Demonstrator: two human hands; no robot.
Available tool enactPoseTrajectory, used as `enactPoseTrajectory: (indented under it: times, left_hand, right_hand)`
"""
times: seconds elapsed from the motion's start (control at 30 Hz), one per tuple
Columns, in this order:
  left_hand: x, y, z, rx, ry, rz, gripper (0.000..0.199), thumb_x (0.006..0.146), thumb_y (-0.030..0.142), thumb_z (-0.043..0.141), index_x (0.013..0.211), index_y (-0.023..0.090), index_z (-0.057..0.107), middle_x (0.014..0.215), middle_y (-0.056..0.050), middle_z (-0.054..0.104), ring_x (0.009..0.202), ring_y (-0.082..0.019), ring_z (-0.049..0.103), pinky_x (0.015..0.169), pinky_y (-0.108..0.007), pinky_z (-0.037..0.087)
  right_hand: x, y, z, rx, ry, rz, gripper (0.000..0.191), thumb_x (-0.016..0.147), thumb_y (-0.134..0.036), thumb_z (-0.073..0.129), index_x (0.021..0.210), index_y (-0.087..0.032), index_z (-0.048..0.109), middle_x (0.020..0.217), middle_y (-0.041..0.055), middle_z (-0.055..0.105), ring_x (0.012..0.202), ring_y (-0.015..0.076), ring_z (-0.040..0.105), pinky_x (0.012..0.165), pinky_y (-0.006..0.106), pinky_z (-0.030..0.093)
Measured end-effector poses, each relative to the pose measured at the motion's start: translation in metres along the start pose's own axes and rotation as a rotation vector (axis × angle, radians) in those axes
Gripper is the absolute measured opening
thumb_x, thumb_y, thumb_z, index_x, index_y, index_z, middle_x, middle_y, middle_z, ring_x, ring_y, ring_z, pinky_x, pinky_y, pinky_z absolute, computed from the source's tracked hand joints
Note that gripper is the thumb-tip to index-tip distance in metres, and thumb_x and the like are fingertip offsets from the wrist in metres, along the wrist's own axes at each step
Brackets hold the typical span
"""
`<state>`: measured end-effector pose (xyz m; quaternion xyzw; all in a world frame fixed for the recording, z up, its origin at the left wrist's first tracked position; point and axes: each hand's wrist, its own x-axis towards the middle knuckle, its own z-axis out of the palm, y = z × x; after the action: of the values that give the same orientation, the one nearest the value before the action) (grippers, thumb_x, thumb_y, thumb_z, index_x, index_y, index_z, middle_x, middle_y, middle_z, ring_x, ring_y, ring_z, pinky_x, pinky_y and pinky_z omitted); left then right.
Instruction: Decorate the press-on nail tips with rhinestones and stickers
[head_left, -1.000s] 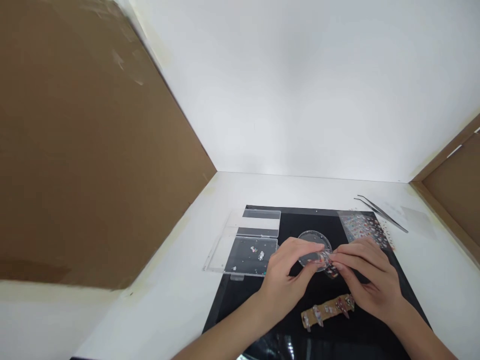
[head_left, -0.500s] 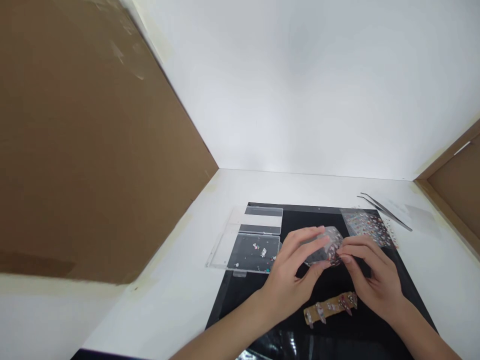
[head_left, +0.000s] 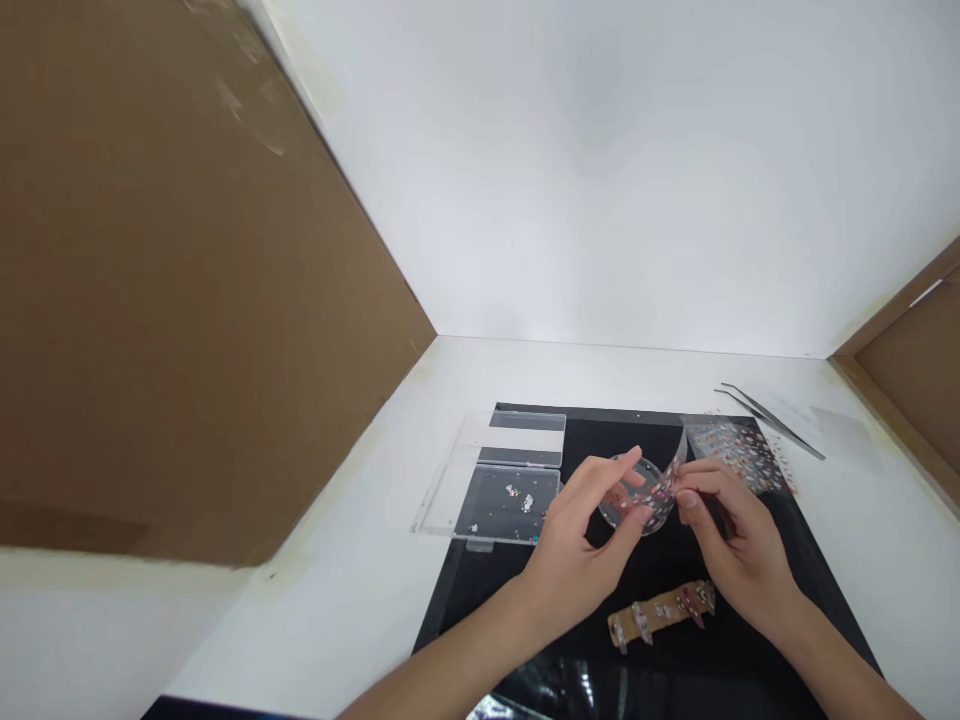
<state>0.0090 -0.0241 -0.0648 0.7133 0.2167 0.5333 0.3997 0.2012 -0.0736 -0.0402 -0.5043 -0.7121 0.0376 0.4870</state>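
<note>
My left hand (head_left: 581,530) has its thumb at the lower edge of a clear, flecked sticker sheet (head_left: 664,490), its index finger raised. The other fingers curl behind, partly hidden. My right hand (head_left: 739,540) pinches the sheet's right side between thumb and fingers, and the sheet bends upward there. Behind and below the sheet a round clear dish (head_left: 609,518) shows on the black mat (head_left: 555,620). Nearer to me lies a tan strip (head_left: 664,613) with several decorated false nails across it.
An open clear case (head_left: 491,500) with small charms stands left of my hands. Another flecked sheet (head_left: 739,450) lies at the mat's far right corner, beside metal tweezers (head_left: 780,422). Cardboard panels (head_left: 187,280) and a white back wall (head_left: 600,180) surround the table.
The sheet, lying flatter between my hands before, now curls upward at its right side. More of the round dish shows behind it. My left fingers have shifted slightly left.
</note>
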Motion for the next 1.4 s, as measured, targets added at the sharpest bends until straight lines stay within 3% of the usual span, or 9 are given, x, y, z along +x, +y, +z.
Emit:
enactPoseTrajectory:
  times: [0.13,0.43,0.7,0.9,1.0,1.2,1.3,1.4]
  left_hand:
    - [0.0013,0.0023,-0.0006,-0.036,0.004,-0.081,0.06,0.103,0.01,0.072,0.153,0.04,0.061,0.113,0.005,0.077,0.093,-0.004,0.072,0.094,-0.014,0.06]
    - [0.0084,0.0102,-0.0006,-0.148,0.032,-0.225,0.023,0.099,0.013,0.074,0.12,0.021,0.077,0.103,-0.001,0.082,0.091,-0.008,0.078,0.085,-0.014,0.065]
    - [0.0088,0.0102,-0.0005,-0.135,0.033,-0.205,0.02,0.098,0.012,0.072,0.114,0.022,0.079,0.106,-0.001,0.082,0.092,-0.008,0.077,0.084,-0.013,0.063]
    - [0.0056,0.006,0.0009,-0.29,0.039,-0.314,0.012,0.101,0.018,0.075,0.111,0.022,0.079,0.104,-0.002,0.08,0.093,-0.009,0.076,0.084,-0.013,0.062]
    - [0.003,0.0028,0.0008,-0.386,0.005,-0.361,0.016,0.103,0.017,0.072,0.118,0.023,0.076,0.107,-0.003,0.078,0.092,-0.008,0.075,0.084,-0.013,0.062]
    - [0.0013,0.0044,-0.0025,-0.783,-0.133,-0.536,0.027,0.103,0.018,0.076,0.129,0.022,0.07,0.103,-0.002,0.07,0.092,-0.008,0.069,0.085,-0.018,0.065]
    - [0.0029,0.0065,-0.0031,-0.787,-0.111,-0.613,0.031,0.099,0.031,0.085,0.125,0.02,0.07,0.11,-0.005,0.072,0.094,-0.01,0.071,0.086,-0.022,0.067]
    - [0.0052,0.0019,-0.0042,-0.699,0.013,-0.673,0.046,0.093,0.045,0.091,0.126,0.02,0.069,0.114,-0.007,0.073,0.101,-0.017,0.075,0.09,-0.032,0.07]
  right_hand:
    - [-0.0011,0.0001,0.0006,0.009,-0.004,0.018,0.015,0.11,-0.017,0.058,0.102,-0.026,0.068,0.092,-0.0002,0.07,0.077,0.0121,0.068,0.066,0.021,0.056]
    - [-0.0009,0.0013,-0.0004,-0.029,0.016,0.014,0.014,0.111,-0.02,0.059,0.101,-0.025,0.069,0.092,0.003,0.073,0.081,0.0159,0.072,0.068,0.026,0.057]
    - [-0.0015,0.0012,-0.0005,-0.047,0.018,0.002,0.013,0.111,-0.02,0.059,0.102,-0.026,0.068,0.092,0.003,0.073,0.08,0.0168,0.071,0.068,0.028,0.057]
    - [-0.0013,0.0006,-0.0001,-0.082,0.033,-0.026,0.014,0.111,-0.018,0.059,0.103,-0.026,0.067,0.094,0.002,0.073,0.081,0.0152,0.072,0.07,0.027,0.058]
    - [-0.0013,0.0006,-0.001,-0.104,0.051,-0.074,0.013,0.109,-0.017,0.06,0.103,-0.026,0.069,0.094,0.0025,0.073,0.082,0.0158,0.072,0.072,0.028,0.06]
    - [-0.0033,-0.0019,-0.0041,-0.09,0.081,-0.15,0.02,0.102,-0.011,0.068,0.108,-0.028,0.077,0.095,0.0037,0.077,0.081,0.0177,0.074,0.074,0.031,0.062]
    - [-0.0051,-0.0034,-0.005,-0.017,0.102,-0.112,0.021,0.101,-0.011,0.069,0.109,-0.028,0.078,0.095,0.0035,0.078,0.082,0.0175,0.074,0.074,0.029,0.062]
    - [-0.0065,-0.0051,-0.0058,0.11,0.113,-0.012,0.015,0.105,-0.016,0.068,0.108,-0.027,0.078,0.093,0.005,0.075,0.079,0.018,0.072,0.069,0.029,0.059]
